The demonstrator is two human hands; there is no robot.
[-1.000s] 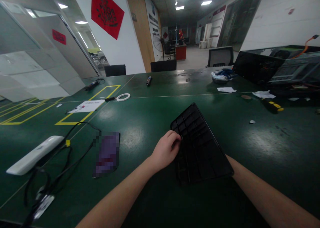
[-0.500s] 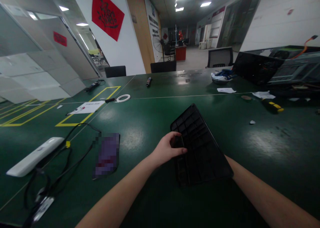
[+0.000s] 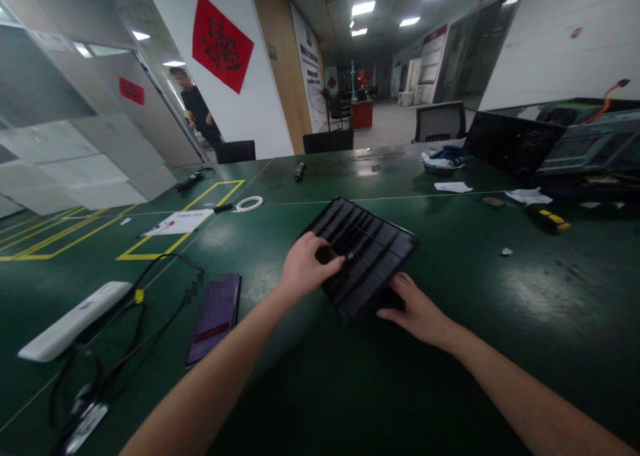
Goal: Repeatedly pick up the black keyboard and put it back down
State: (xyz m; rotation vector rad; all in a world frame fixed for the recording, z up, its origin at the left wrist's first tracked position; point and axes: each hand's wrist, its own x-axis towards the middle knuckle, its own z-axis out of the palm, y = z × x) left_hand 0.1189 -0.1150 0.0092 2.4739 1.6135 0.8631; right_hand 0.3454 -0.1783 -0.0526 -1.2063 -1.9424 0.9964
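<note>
A black plastic panel point(image 3: 373, 241) with raised ribs is tilted above the green tabletop in the middle of the head view. My left hand point(image 3: 311, 264) grips its left side, thumb over the ribbed face and fingers curled round the edge. At the lower right edge, my right hand point(image 3: 413, 309) has its fingers and thumb closed about the panel, with the fingertips partly hidden behind it. A phone point(image 3: 216, 313), partly blurred out, lies to the left of my left forearm.
Left on the green table point(image 3: 280, 389) lie a white bar-shaped device point(image 3: 77, 319), black cables point(image 3: 135, 333), a paper sheet point(image 3: 177, 222) and a white ring point(image 3: 249, 204). A computer case point(image 3: 575, 143) and a yellow-black tool point(image 3: 547, 219) occupy the right. A person point(image 3: 197, 109) stands far left.
The panel has turned and shifted up and left, its ribs now running another way. My right hand has come out from behind it to the lower right edge. A person has appeared in the background.
</note>
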